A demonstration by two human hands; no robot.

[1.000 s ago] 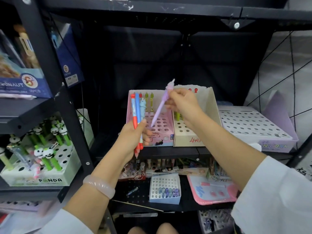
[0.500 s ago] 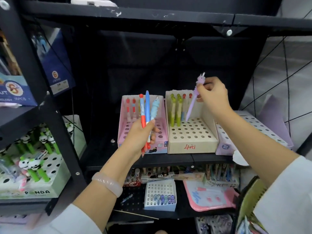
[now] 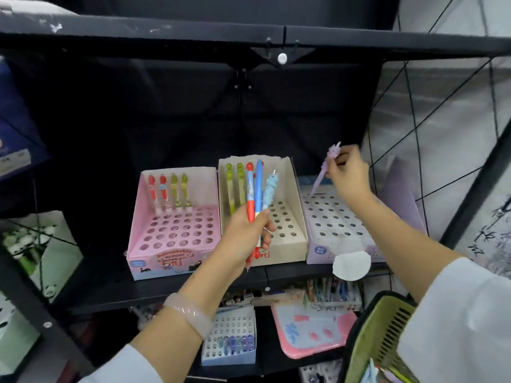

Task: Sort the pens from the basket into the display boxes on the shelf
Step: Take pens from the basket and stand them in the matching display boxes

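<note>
So right now the right hand [image 3: 349, 172] is pinching a pale purple pen with a little animal topper [image 3: 325, 168] near its top end, tip angled down over the back-left corner of the lavender cardboard display box with rows of round holes [image 3: 336, 217], which looks empty otherwise. I'd call this the placing step: the tip looks close to the back row but I can't tell if it's actually in a hole yet. The next move needs the tip lined up with one hole and the pen stood upright before letting go. The left hand [image 3: 243, 239] has its fingers curled around a bunch of three pens, red, blue and light blue [image 3: 258, 194], held up in front of the cream display box [image 3: 290, 205]. The pink display box [image 3: 177, 230] sits left of that, and the green plastic basket [image 3: 378, 333] is at bottom right.
</note>
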